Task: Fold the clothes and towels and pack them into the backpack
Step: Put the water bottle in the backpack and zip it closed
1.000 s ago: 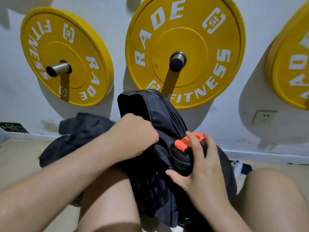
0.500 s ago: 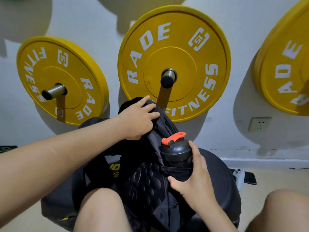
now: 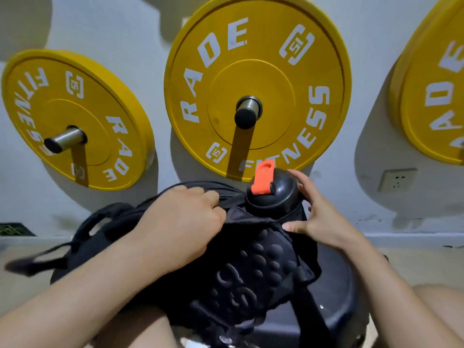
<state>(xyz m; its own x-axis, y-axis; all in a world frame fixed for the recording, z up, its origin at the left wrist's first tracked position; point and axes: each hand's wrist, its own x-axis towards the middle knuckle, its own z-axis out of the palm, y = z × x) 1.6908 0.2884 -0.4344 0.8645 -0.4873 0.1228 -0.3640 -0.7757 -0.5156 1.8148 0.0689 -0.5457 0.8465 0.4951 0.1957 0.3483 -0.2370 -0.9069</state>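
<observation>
The pale beige floor [image 3: 431, 264] runs back to a white skirting board [image 3: 414, 241] at the wall's foot. Under the backpack [image 3: 251, 272], and showing to its right, a broad round black object [image 3: 339, 305] sits on the floor, and the backpack rests partly on it. Far left of the backpack, against the wall, lies a flat dark item with green markings [image 3: 12, 229]. A blurred strap [image 3: 32, 262] reaches left of the backpack, and whether it touches the floor is unclear.

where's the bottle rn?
Head view, right of centre: the bottle stands in the side pocket of the backpack, cupped by the right hand, just below the middle yellow weight plate.
</observation>
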